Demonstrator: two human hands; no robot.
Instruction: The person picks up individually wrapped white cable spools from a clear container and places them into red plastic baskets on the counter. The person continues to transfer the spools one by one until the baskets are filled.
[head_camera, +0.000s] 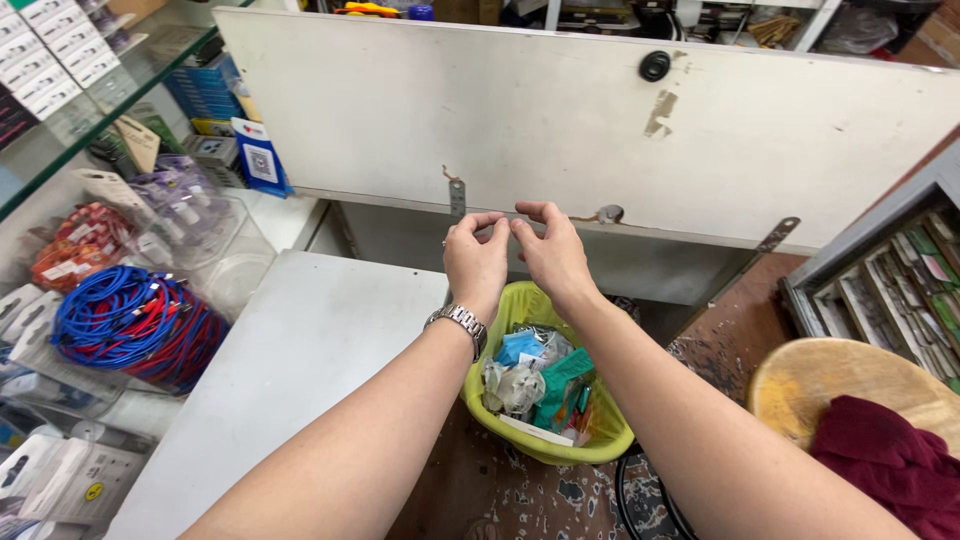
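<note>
Shop counters crowded the view, with a raised white counter flap (600, 120) filling the background. Below it stood a white tabletop (300, 350), a round wooden stool (830, 385) with maroon cloth (890, 460), a lime-green waste basket (590, 440) and coiled blue cables (125, 320). Left hand (476, 260) and right hand (550, 252) met fingertip to fingertip, pinching something too small to identify, above the basket.

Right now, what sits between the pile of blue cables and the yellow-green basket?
In the head view, only a bare stretch of white counter top lies between the blue cables and the basket; the left forearm crosses above it.
</note>
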